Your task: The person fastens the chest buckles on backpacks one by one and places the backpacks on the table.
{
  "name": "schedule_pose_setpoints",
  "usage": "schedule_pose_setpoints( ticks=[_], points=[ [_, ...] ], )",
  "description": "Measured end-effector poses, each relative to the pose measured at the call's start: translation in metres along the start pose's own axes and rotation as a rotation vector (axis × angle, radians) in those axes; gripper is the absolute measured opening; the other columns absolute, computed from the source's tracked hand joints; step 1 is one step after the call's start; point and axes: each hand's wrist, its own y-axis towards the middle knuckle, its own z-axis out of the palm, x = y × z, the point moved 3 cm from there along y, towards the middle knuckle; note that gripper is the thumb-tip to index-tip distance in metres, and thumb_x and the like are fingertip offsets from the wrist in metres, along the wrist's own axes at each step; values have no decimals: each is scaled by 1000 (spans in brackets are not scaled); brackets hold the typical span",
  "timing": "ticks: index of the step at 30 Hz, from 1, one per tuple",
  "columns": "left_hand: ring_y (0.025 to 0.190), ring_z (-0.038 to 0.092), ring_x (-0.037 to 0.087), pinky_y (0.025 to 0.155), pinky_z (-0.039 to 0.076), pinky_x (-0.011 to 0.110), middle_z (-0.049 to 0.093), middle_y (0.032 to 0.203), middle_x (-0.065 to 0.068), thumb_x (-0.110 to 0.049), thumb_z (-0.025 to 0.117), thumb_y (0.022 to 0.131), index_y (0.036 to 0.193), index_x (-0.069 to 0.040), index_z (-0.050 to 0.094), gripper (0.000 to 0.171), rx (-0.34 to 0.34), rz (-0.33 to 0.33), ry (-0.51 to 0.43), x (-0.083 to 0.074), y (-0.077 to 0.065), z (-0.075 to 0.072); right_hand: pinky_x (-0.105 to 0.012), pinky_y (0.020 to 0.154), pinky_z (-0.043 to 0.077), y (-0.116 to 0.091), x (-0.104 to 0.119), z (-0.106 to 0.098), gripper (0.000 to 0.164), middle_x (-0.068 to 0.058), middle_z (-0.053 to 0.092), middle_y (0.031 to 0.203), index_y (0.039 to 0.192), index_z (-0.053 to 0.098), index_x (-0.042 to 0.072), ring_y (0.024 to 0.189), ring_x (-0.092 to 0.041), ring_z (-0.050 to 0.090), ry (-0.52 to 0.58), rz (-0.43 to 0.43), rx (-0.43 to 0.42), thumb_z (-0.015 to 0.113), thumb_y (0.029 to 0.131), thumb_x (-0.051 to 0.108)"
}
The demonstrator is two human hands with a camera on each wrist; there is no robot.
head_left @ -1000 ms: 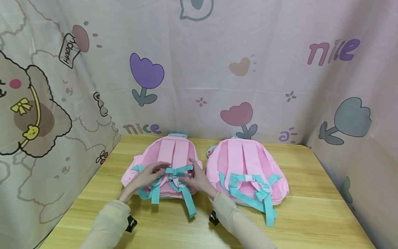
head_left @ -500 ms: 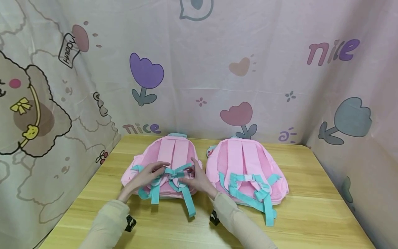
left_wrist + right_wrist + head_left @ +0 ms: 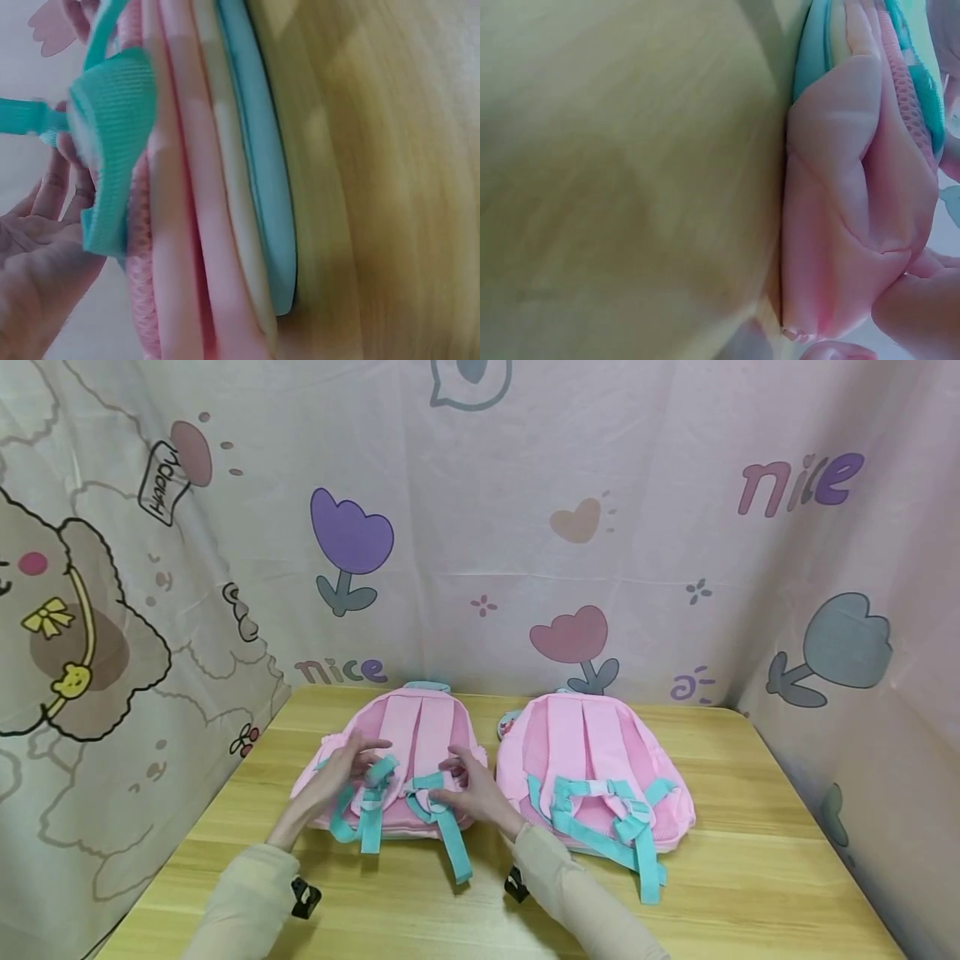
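Note:
A pink backpack (image 3: 416, 727) lies back side up on the table, its shoulder straps facing up. Over its left strap is my left hand (image 3: 333, 775), fingertips pinching a lifted, blurred turquoise webbing strap (image 3: 381, 770). In the left wrist view this webbing (image 3: 112, 150) and its buckle partly hide the fingers. My right hand (image 3: 480, 789) curves over the bag's right side, thumb and fingers around a second turquoise strap (image 3: 427, 782); I cannot tell whether they grip it. Loose strap ends (image 3: 455, 847) trail over the bag's lower edge.
Close on the right lies a matching pink backpack (image 3: 592, 735), with a strap (image 3: 600, 787) joined across its lower middle. A round tag (image 3: 508, 723) shows between the bags. The wooden table (image 3: 750, 827) ends at a printed curtain (image 3: 450, 527).
The turquoise webbing that stretched between both hands has come apart into two pieces. My left hand has moved left and up with one piece; the right hand has barely shifted.

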Motion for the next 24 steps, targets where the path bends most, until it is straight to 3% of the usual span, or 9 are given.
schedule_pose_setpoints(
  ticks=[3,5,9,11,14,17,21,24],
  points=[
    [98,67,6,88,51,20,70,102,-2,-57,2,106,147,5,44,85,23,-25,-52,1,0,-3,-32,92,47,0,3,0,71,-14,67,128,146,44,-1,105,-23,58,-35,4,7,78,88,20],
    [103,68,12,92,51,23,70,107,4,-58,4,106,146,5,45,85,40,-51,-78,1,0,-3,-30,90,48,1,5,0,66,-13,67,128,144,49,1,102,-21,58,-57,7,14,79,88,20],
    [121,65,31,105,52,38,66,129,24,-50,21,110,143,7,49,72,67,-47,1,-1,-3,-4,-27,87,50,3,9,-1,56,-13,68,125,137,58,2,99,-22,60,-102,-29,20,78,87,20],
    [123,63,35,105,52,41,64,133,26,-43,35,110,139,7,53,61,62,-17,78,-2,-5,-5,-28,87,50,5,12,0,52,-12,69,124,133,62,2,101,-23,60,-136,-47,16,78,87,19],
    [119,66,28,100,55,34,68,129,21,-34,55,104,134,3,61,48,54,40,181,-2,-7,-5,-32,92,49,8,16,3,44,-12,71,120,127,67,3,107,-25,58,-189,-64,3,78,87,17],
    [108,70,13,92,54,21,74,119,14,-30,68,97,127,-3,68,40,43,75,204,-1,-7,-5,-35,97,45,11,20,8,37,-9,73,119,122,71,6,113,-25,54,-261,-87,5,77,86,16],
    [97,71,5,85,54,16,76,112,12,-26,72,94,121,-4,71,34,48,106,176,1,-5,-4,-33,95,43,17,23,15,33,-7,75,116,116,74,8,111,-24,54,-366,-132,23,78,85,18],
    [94,70,5,83,54,17,76,111,14,-25,69,96,121,-3,70,33,40,117,175,2,-5,-5,-29,92,43,19,23,18,32,-5,74,115,115,76,11,109,-21,53,-418,-117,41,78,85,21]
  ],
)
